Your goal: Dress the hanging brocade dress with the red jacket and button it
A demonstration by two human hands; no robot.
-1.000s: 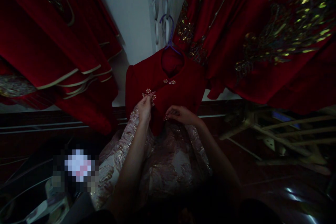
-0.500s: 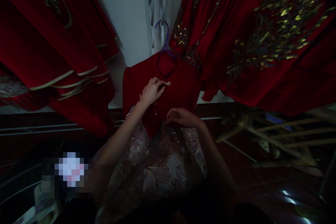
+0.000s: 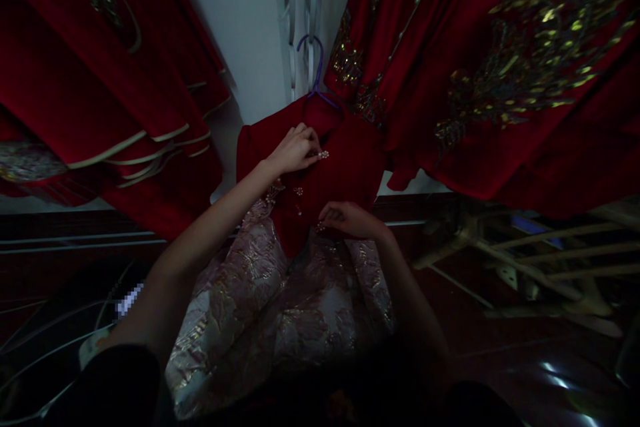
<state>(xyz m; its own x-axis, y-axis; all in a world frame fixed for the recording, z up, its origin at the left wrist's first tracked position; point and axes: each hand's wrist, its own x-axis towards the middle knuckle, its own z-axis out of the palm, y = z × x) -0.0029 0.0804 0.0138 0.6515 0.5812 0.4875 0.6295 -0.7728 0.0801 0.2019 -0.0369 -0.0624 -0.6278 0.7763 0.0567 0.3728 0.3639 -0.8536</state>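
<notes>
A red garment [image 3: 345, 180] hangs in front of me on a purple hanger [image 3: 318, 73]. Its lower part is pale brocade cloth [image 3: 320, 320] with a metallic sheen. At the chest, just below the neck opening, my left hand [image 3: 299, 149] is closed in a pinch on a small beaded ornament [image 3: 324, 155]. Lower down, my right hand [image 3: 345, 219] has its fingers curled at the garment's front, and a second small beaded piece [image 3: 321, 226] shows at their tips. Another beaded trim [image 3: 299, 192] sits on the red cloth between the hands.
Red garments with pale edging [image 3: 125, 100] hang at the left. At the right hang red garments with gold sequins [image 3: 545, 47]. A wooden rack-like frame [image 3: 520, 253] stands low at the right. A white wall [image 3: 240, 20] is behind.
My left hand has shifted slightly right and up, and its forearm has swung outward, baring more brocade. The neck opening looks partly folded over now. My right hand has barely moved.
</notes>
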